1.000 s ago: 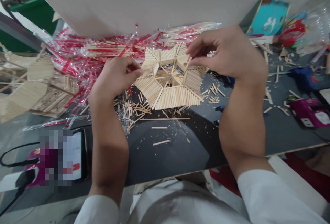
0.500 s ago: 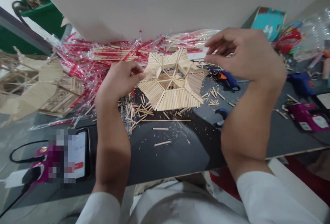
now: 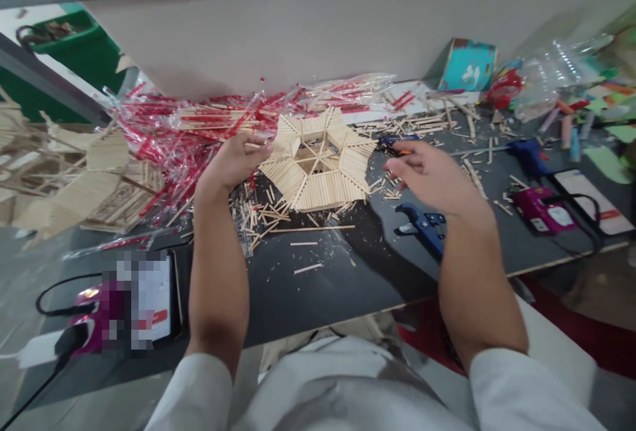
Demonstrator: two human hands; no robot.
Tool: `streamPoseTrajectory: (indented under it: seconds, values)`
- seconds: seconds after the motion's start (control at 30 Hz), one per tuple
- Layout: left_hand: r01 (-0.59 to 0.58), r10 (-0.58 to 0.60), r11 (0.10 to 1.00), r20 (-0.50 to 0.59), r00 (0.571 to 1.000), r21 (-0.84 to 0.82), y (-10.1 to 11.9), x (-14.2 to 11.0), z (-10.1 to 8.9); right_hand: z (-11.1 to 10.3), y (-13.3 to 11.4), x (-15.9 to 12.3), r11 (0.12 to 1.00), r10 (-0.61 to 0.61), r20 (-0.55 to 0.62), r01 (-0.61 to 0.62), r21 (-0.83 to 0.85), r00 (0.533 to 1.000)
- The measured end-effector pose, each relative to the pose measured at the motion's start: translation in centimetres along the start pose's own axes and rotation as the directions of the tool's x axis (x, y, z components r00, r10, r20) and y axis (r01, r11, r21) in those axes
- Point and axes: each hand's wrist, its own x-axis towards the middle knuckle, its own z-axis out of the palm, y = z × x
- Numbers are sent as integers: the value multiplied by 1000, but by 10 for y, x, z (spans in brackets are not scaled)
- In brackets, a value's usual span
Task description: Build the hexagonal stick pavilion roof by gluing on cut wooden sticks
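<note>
A star-shaped model of thin wooden sticks (image 3: pixel 328 191) lies on the dark table, with ribbed panels around an open centre crossed by sticks. My left hand (image 3: pixel 233 163) is at its left edge, thumb and forefinger closed on the rim of a panel. To the right of the model, my right hand (image 3: pixel 432 176) hangs above the table with fingers loosely bent and thumb apart, nothing visible in it. Partly hidden behind those fingers is a dark blue tool with an orange part (image 3: pixel 400 145). A blue cutter (image 3: pixel 422 224) lies below my right hand.
Plastic-wrapped bundles of red-marked sticks (image 3: pixel 199 120) pile up behind. Cut sticks (image 3: pixel 271 216) scatter around the model. Another stick structure (image 3: pixel 64 179) stands left. A phone (image 3: pixel 156 298) lies near left; a blue glue gun (image 3: pixel 529 156) and purple device (image 3: pixel 544 209) are right.
My right hand has come down and toward the model, uncovering more of the blue cutter. My left hand stays at the model's left edge. The view has shifted slightly.
</note>
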Motion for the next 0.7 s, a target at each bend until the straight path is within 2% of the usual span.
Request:
streamPoseTrajectory:
  seconds: [0.1, 0.2, 0.37, 0.47, 0.6, 0.7]
  values:
    - [43, -39, 994, 38, 998, -100, 1, 0, 6, 23, 21, -24, 992, 22, 113, -36, 121, 993]
    - [48, -25, 955, 82, 996, -294, 3, 0, 16, 50, 36, -35, 961, 1, 184, -52, 273, 983]
    - [138, -55, 817, 163, 985, -560, -1, 2, 26, 83, 31, -44, 820, -126, 237, -33, 571, 963]
    - [158, -71, 774, 163, 984, -613, -5, 4, 26, 92, 26, -47, 775, -130, 184, -16, 631, 974]
    - [113, 8, 785, 193, 981, -609, -6, 0, 25, 100, 30, -45, 727, -108, 59, 39, 686, 992]
    - [86, 17, 809, 170, 985, -582, -5, -6, 25, 102, 35, -42, 690, -109, 9, 69, 720, 994]
